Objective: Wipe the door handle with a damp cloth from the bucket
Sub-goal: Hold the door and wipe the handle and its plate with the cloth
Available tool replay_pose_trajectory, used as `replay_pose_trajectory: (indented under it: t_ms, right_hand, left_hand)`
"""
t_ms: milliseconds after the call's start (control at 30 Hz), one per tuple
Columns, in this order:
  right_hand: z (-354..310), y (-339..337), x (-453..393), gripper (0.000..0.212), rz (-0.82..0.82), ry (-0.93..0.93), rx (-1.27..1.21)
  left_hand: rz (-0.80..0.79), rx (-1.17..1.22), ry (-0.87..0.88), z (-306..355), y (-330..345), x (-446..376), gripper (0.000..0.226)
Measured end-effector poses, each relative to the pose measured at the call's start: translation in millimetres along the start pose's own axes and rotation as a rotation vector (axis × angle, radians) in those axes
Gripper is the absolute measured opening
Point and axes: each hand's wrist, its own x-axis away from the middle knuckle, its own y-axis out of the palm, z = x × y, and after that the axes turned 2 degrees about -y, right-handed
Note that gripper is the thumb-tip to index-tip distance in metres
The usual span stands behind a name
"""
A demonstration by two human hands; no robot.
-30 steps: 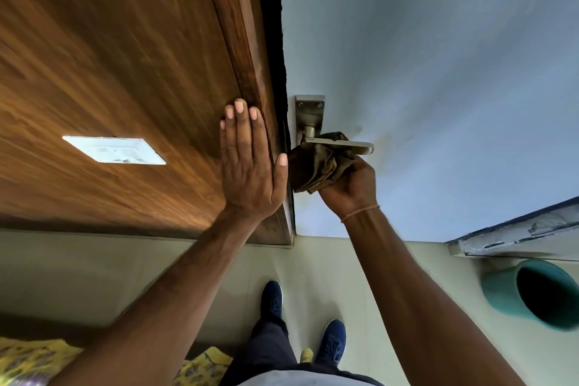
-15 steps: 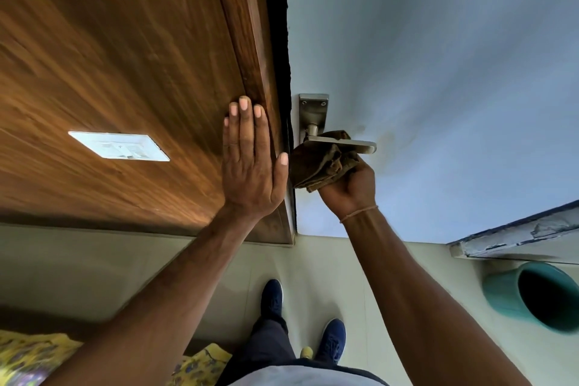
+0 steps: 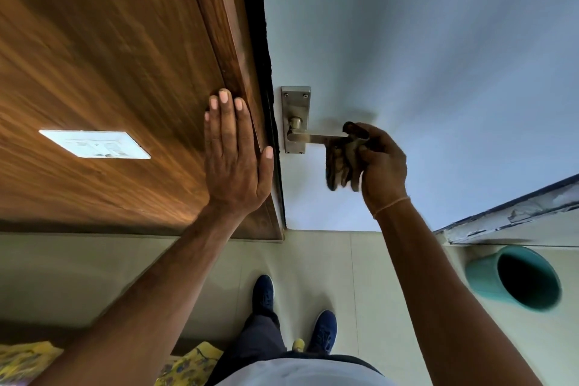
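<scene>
A metal lever door handle (image 3: 316,136) on a steel backplate (image 3: 295,103) is fixed to the pale grey door (image 3: 407,56). My right hand (image 3: 382,163) grips a dark brown cloth (image 3: 340,166) wrapped around the free end of the lever; the lever's tip is hidden under the cloth and my fingers. My left hand (image 3: 235,157) lies flat with fingers apart against the wooden door frame (image 3: 232,50), just left of the handle. A teal bucket (image 3: 479,273) stands on the floor at the lower right.
A wood-panelled wall (image 3: 94,56) with a white switch plate (image 3: 94,143) fills the left. Pale floor tiles (image 3: 313,254) lie below, with my blue shoes (image 3: 263,294) on them. A chipped white ledge (image 3: 517,216) runs above the bucket. Yellow patterned fabric (image 3: 28,357) lies bottom left.
My right hand has slid the cloth from the base of the lever out to its free end, uncovering the backplate and spindle. The left hand stays on the frame.
</scene>
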Motion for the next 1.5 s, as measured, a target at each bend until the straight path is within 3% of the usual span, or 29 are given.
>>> replay_pose_trajectory:
  t_ms: [167, 233, 367, 533, 667, 800, 1000, 1133, 1333, 1500]
  right_hand:
    - [-8.0, 19.9, 3.1, 0.036, -0.028, -0.658, 1.137]
    - [-12.6, 27.6, 4.5, 0.03, -0.089, -0.752, 1.259]
    - [-24.4, 15.7, -12.3, 0.029, -0.279, -0.832, 1.27]
    - [3.8, 36.7, 2.5, 0.037, -0.11, -0.931, 1.396]
    - [10.9, 26.3, 2.2, 0.037, -0.108, -1.017, 1.426]
    - [27.4, 39.6, 14.9, 0.041, 0.069, -1.049, 1.403]
    - [22.5, 33.7, -2.9, 0.044, -0.231, -1.244, 1.381]
    - [19.8, 38.4, -9.8, 0.048, -0.312, -1.239, 1.42]
    - [18.0, 49.5, -17.0, 0.037, -0.425, -1.336, 1.482]
    - [8.1, 74.1, -26.5, 0.027, -0.72, -1.547, 1.598]
  left_hand:
    - [0.01, -0.002, -0.017, 2.3, 1.8, 0.0, 0.075]
    - [0.016, 0.001, -0.022, 4.0, 3.2, -0.1, 0.076]
    - [0.017, 0.015, -0.032, 6.3, 4.4, -0.1, 0.075]
    - [0.027, -0.009, -0.028, 3.4, 4.0, 0.0, 0.076]
    - [0.02, 0.005, -0.024, 2.0, 3.3, 0.4, 0.075]
    - [0.021, 0.0, -0.025, 2.4, 3.5, 1.7, 0.076]
    - [0.024, -0.002, -0.017, 0.0, 3.1, 2.4, 0.076]
    - [0.038, -0.002, -0.015, 1.7, 3.7, 2.7, 0.072]
    - [0.056, -0.01, -0.036, 4.1, 10.4, 2.8, 0.076]
    - [0.032, 0.019, -0.041, 5.0, 8.8, 1.5, 0.075]
